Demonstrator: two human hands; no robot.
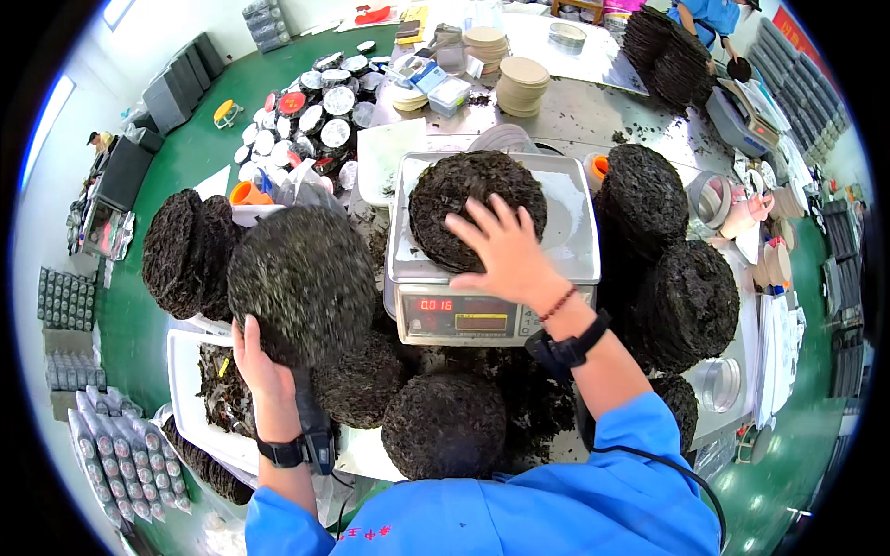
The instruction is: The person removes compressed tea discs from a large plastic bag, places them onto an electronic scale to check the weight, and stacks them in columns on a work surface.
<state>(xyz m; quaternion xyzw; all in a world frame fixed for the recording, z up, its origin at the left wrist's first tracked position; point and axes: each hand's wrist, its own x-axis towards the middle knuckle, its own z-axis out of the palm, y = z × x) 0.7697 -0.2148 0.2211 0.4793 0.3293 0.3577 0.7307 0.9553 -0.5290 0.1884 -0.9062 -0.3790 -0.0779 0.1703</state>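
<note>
My left hand (pixel 267 375) grips a round, dark disc of dried seaweed (pixel 301 278) by its lower edge, fingers partly behind it; the disc is blurred by motion. Fingers spread, my right hand (pixel 510 252) rests over another dried seaweed disc (pixel 451 190). That second disc lies on the metal pan of a digital scale (pixel 573 236), whose red display is lit. Whether the right fingertips press on the disc or hover just above it, I cannot tell.
Seaweed stacks stand left (pixel 176 255) and right (pixel 688 306) of the scale, with more discs (pixel 443 426) in front. A white bin (pixel 193 408) holds loose seaweed. Behind are round tan boards (pixel 524 85) and many silvery round packages (pixel 336 132). A co-worker (pixel 709 18) works far right.
</note>
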